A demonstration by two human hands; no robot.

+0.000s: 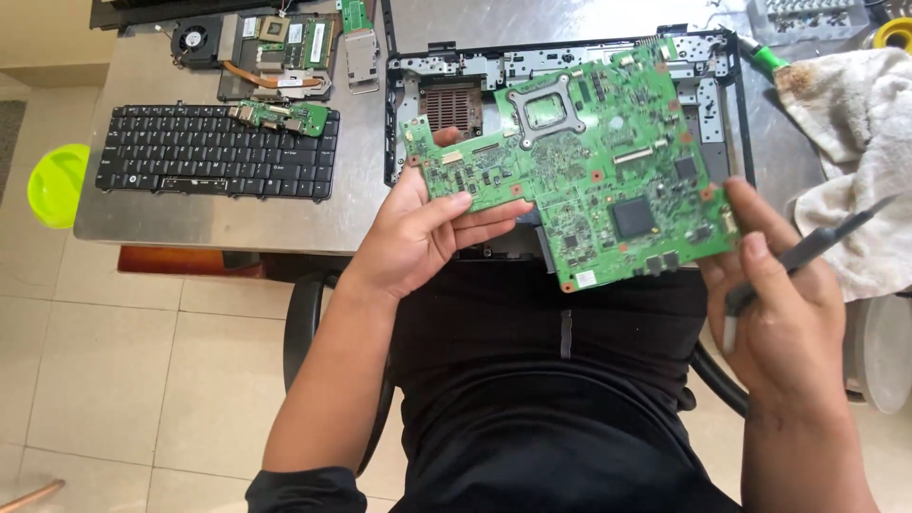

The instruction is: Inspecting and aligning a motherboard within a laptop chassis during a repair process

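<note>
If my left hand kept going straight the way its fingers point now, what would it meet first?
The left hand points right along the large green circuit board it already grips; past that, probably the right hand, though depth is unclear.

Bare tabletop (pixel 190 223) below keyboard (pixel 217 152) open; laptop shell (pixel 570 57) blocks centre, cloth (pixel 860 142) crowds right.

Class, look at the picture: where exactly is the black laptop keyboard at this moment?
In the head view, the black keyboard lies flat on the grey table at the upper left, left of the opened laptop base, with a small green circuit board resting on its top edge.
</note>
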